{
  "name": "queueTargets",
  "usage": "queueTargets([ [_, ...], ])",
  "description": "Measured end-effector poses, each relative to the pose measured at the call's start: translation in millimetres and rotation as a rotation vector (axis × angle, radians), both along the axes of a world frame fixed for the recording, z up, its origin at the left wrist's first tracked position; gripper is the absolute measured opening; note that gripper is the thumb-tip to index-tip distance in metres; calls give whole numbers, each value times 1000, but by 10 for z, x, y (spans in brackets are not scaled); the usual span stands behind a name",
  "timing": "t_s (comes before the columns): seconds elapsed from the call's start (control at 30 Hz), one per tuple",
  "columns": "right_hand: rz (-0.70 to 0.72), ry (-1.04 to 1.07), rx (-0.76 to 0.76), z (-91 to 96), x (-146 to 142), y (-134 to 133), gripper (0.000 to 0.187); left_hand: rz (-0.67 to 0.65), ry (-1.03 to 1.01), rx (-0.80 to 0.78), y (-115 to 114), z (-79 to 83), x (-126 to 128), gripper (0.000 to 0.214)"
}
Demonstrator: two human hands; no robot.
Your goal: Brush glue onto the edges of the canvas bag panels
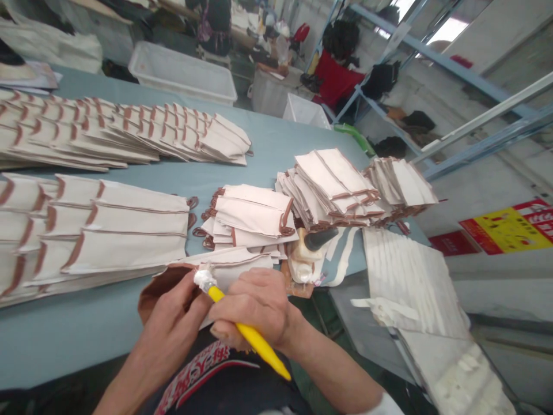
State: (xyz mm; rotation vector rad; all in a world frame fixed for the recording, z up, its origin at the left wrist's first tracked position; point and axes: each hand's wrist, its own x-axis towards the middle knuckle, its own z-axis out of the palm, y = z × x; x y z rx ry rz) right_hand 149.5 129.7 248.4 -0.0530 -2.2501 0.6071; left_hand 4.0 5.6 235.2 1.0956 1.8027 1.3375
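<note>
My right hand [259, 305] is wrapped round a yellow-handled brush [263, 349], its tip coated in thick white paste. My left hand [175, 320] grips the edge of a cream fabric piece with a brown lining [151, 291], its fingertips partly hidden in the fold. The brush tip is at the brown edge, just beside my left fingers; whether it touches cannot be made out. To the right of my right hand stands a paste-smeared container [302, 268] with a dark cylindrical object [320, 238] on it.
Overlapping rows of cream pieces with brown edges [133, 251] cover the blue-green table [259, 135]'s left side. Stacked bundles [337, 178] lie beyond my hands. A white bin [184, 75] stands past the far edge. A board with whitish strips [410, 282] is at right.
</note>
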Motion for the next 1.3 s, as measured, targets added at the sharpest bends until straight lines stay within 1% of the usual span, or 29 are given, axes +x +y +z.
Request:
queueTargets([
  [0.07, 47, 137, -56, -7, -14, -19, 15, -18, 63, 46, 10, -6, -28, 32],
  [0.1, 56, 219, -88, -12, -27, -28, 17, -29, 78, 53, 17, -22, -46, 33],
  [0.13, 35, 249, -137, -18, -42, -37, 21, -33, 92, 52, 23, -46, -64, 32],
  [0.2, -53, 249, -298, -29, -65, -46, 30, -30, 159, 41, 25, -114, -92, 30],
  [0.27, -195, 264, -541, -27, -69, -31, 38, -37, 288, 62, 8, -180, -98, 27],
  [0.33, -322, 328, -761, -5, -52, 1, 42, -53, 413, 133, -24, -216, -81, 28],
  [0.37, -360, 366, -827, 14, -36, 17, 43, -62, 452, 175, -43, -219, -66, 31],
  [0.4, -370, 385, -854, 36, -18, 26, 43, -63, 476, 213, -62, -213, -52, 33],
  [0.47, -344, 355, -841, 80, 29, 12, 44, -53, 494, 272, -94, -188, -31, 35],
  [0.57, -309, 258, -767, 100, 118, -102, 45, -52, 533, 341, -106, -154, -29, 28],
  [0.63, -304, 206, -695, 66, 182, -215, 44, -48, 559, 373, -96, -149, -33, 26],
  [0.73, -306, 183, -617, -19, 247, -354, 41, -38, 561, 367, -83, -163, -23, 27],
  [0.8, -295, 202, -657, -49, 253, -383, 40, -31, 559, 343, -81, -176, -8, 31],
  [0.9, -252, 251, -790, -16, 229, -319, 39, 3, 562, 301, -68, -180, 12, 37],
  [0.93, -260, 288, -830, 7, 223, -280, 39, 11, 563, 292, -59, -176, 15, 37],
  [1.0, -326, 370, -888, 47, 224, -209, 39, 18, 573, 303, -38, -164, 17, 34],
  [1.07, -372, 403, -905, 59, 238, -187, 39, 15, 584, 339, -26, -159, 13, 32],
  [1.1, -367, 381, -903, 55, 244, -201, 39, 13, 588, 357, -26, -162, 8, 31],
  [1.2, -292, 255, -859, 30, 246, -304, 42, 0, 588, 387, -48, -190, -10, 30],
  [1.23, -277, 241, -849, 28, 241, -333, 42, -5, 588, 395, -57, -199, -15, 30],
  [1.3, -285, 277, -848, 37, 232, -350, 40, -10, 588, 407, -68, -204, -23, 29],
])
